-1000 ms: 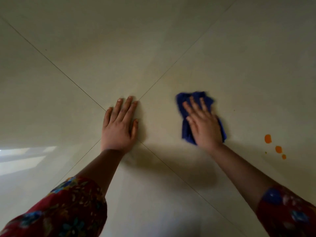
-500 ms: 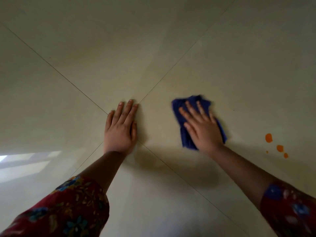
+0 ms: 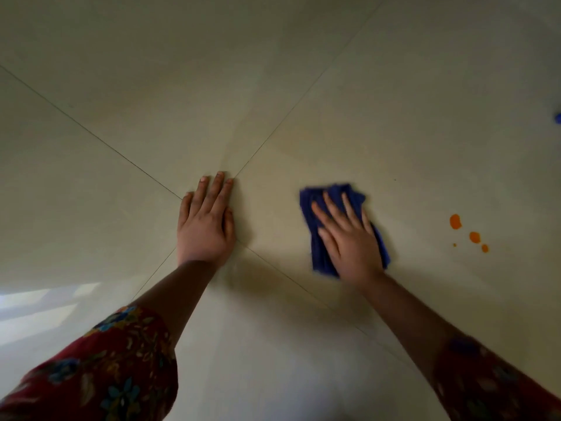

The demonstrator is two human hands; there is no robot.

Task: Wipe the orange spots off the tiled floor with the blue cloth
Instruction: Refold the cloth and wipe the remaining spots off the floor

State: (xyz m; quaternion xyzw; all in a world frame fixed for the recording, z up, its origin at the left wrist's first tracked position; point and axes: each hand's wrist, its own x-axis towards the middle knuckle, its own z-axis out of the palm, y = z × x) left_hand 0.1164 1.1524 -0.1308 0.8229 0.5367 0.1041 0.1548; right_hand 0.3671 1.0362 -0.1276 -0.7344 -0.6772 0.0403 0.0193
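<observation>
A folded blue cloth (image 3: 315, 205) lies on the pale tiled floor (image 3: 394, 117), right of centre. My right hand (image 3: 346, 241) presses flat on it with straight, spread fingers, covering most of it. Several orange spots (image 3: 455, 221) sit on the tile to the right of the cloth, a clear gap away from it. My left hand (image 3: 206, 223) rests flat on the floor where the tile seams cross, fingers straight and together.
Thin grout lines (image 3: 91, 135) run diagonally and meet under my left hand. A small blue object (image 3: 558, 117) shows at the right edge. Bright light reflects off the floor at the lower left (image 3: 39, 302). Red floral sleeves cover both forearms.
My right hand has slid the blue cloth a little to the left, away from the orange spots. My left hand has stayed planted on the floor.
</observation>
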